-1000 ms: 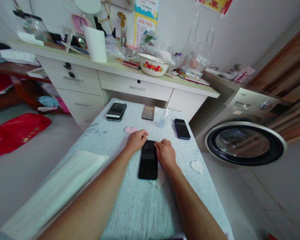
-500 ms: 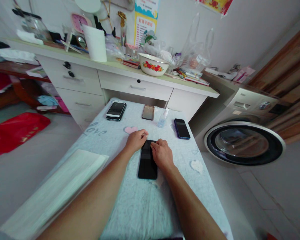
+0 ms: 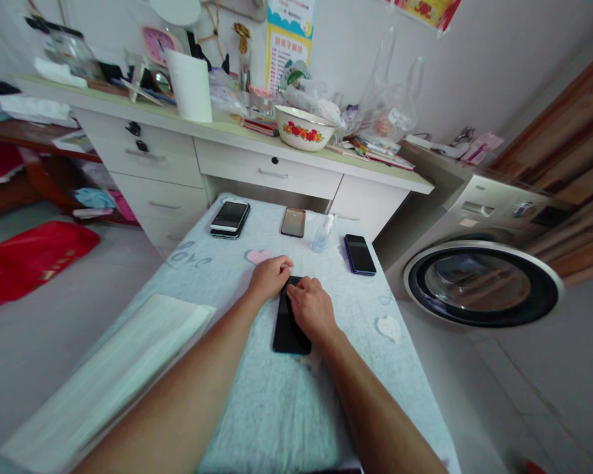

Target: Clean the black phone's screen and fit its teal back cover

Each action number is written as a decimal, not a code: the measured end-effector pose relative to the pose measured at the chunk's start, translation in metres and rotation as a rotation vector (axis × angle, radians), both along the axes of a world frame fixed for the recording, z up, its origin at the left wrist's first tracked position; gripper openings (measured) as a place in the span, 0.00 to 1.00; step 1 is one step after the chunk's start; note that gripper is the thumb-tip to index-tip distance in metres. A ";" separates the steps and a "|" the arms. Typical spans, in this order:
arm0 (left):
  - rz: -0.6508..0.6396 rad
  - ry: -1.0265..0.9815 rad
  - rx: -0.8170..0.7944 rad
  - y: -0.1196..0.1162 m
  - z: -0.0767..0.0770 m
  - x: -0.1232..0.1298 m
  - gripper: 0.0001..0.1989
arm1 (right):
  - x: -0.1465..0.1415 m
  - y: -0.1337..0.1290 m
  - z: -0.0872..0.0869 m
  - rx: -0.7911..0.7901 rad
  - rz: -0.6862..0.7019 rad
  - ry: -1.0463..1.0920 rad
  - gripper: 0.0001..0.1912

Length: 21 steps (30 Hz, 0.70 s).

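Note:
A black smartphone (image 3: 284, 326) lies flat, screen up, on the cloth-covered table, partly hidden by my right hand. My left hand (image 3: 271, 275) is at its upper left corner, fingers curled and pressed together; what lies between them is hidden. Over the upper part of the screen, the bunched fingers of my right hand (image 3: 312, 306) touch the glass, and I cannot make out anything inside them. Beyond my hands stand a clear spray bottle (image 3: 321, 236) and a brownish phone case (image 3: 293, 222). Another phone (image 3: 360, 255) lies to the right, and stacked phones (image 3: 230, 217) lie far left.
A long pale folded sheet (image 3: 113, 375) lies along the table's left side. Behind the table stands a white desk (image 3: 271, 172) bearing a flowered enamel bowl (image 3: 304, 130) and a white cylinder (image 3: 189, 87). On the right is a washing machine (image 3: 484, 210); a red bag (image 3: 44, 260) lies left.
My right hand has slid left across the phone's screen, from its right edge toward the upper left. My left hand and the phone stay in place.

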<state>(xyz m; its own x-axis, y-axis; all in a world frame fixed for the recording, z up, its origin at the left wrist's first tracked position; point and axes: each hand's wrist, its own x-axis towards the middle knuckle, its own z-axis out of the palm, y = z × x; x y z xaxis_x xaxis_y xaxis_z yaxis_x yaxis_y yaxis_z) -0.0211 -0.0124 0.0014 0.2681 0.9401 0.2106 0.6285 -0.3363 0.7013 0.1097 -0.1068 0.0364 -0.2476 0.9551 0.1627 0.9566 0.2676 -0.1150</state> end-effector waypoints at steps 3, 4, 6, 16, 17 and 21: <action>0.005 0.007 0.000 0.000 0.000 0.000 0.11 | 0.000 0.000 0.000 0.004 0.027 0.010 0.14; 0.006 0.009 -0.001 0.000 0.001 0.000 0.11 | 0.000 0.000 0.000 0.007 0.032 0.015 0.14; 0.006 0.009 -0.005 0.000 0.001 0.000 0.11 | 0.000 0.000 -0.001 0.007 0.035 0.027 0.14; -0.001 -0.002 0.006 0.000 0.001 -0.001 0.11 | 0.001 0.000 0.003 -0.012 -0.008 0.052 0.15; -0.002 -0.004 0.005 -0.001 0.001 -0.001 0.11 | 0.002 0.000 0.003 -0.011 -0.015 0.053 0.15; -0.001 0.002 -0.001 -0.001 0.002 -0.001 0.11 | 0.006 0.002 0.002 -0.013 -0.054 0.058 0.15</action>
